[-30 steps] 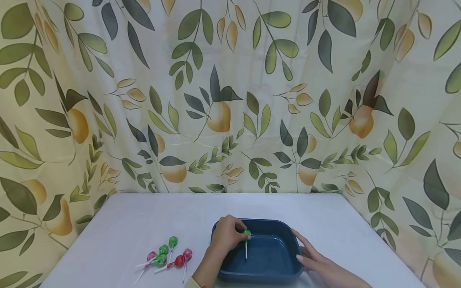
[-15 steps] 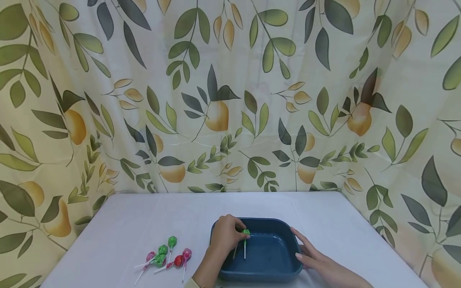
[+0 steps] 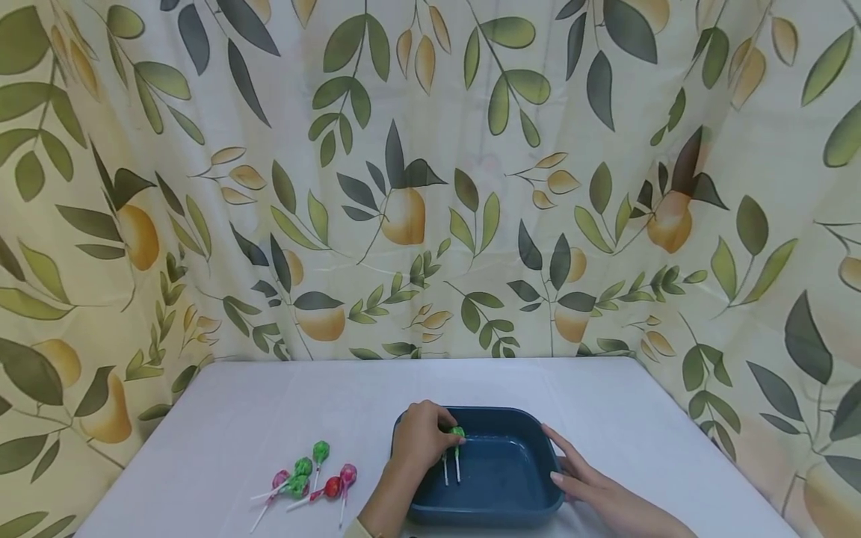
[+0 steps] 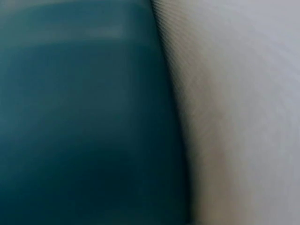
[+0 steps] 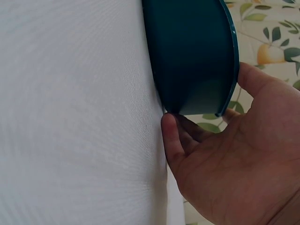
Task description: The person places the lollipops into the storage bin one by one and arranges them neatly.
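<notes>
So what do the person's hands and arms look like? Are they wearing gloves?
No gloves: both the left hand and the right hand are bare. I see no rings on the fingers in view. A pale cream sleeve edge shows on the left forearm. The right forearm shows no sleeve in view.

smooth glossy tray [image 3: 501, 467], matt textured cloth [image 3: 572, 385]
</notes>
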Demonstrator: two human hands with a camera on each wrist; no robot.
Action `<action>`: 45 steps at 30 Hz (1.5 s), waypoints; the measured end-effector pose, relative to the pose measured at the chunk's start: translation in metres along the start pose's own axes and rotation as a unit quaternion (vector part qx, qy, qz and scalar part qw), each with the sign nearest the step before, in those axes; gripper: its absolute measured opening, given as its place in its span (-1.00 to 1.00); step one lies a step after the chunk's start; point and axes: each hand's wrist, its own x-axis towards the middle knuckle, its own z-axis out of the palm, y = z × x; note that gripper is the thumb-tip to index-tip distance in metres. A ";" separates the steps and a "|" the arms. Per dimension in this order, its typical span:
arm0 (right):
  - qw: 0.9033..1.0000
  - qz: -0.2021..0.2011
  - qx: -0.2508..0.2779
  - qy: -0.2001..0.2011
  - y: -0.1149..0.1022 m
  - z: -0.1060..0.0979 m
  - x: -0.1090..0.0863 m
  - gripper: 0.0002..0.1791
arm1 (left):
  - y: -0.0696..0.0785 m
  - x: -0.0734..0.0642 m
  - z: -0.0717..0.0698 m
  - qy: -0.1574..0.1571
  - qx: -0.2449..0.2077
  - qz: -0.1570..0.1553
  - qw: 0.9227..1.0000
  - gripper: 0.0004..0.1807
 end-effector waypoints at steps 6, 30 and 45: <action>1.000 -0.005 0.004 -0.005 -0.004 0.000 -0.002 -0.18 | 0.000 0.001 -0.001 -0.007 0.031 0.002 1.000 -0.81; 1.000 0.010 0.004 0.009 -0.004 0.003 0.005 -0.12 | -0.005 0.002 0.003 -0.026 0.038 0.016 0.999 -0.78; 1.000 -0.001 0.006 0.002 -0.002 0.002 0.004 -0.13 | -0.005 0.003 0.000 -0.026 0.010 0.015 0.999 -0.79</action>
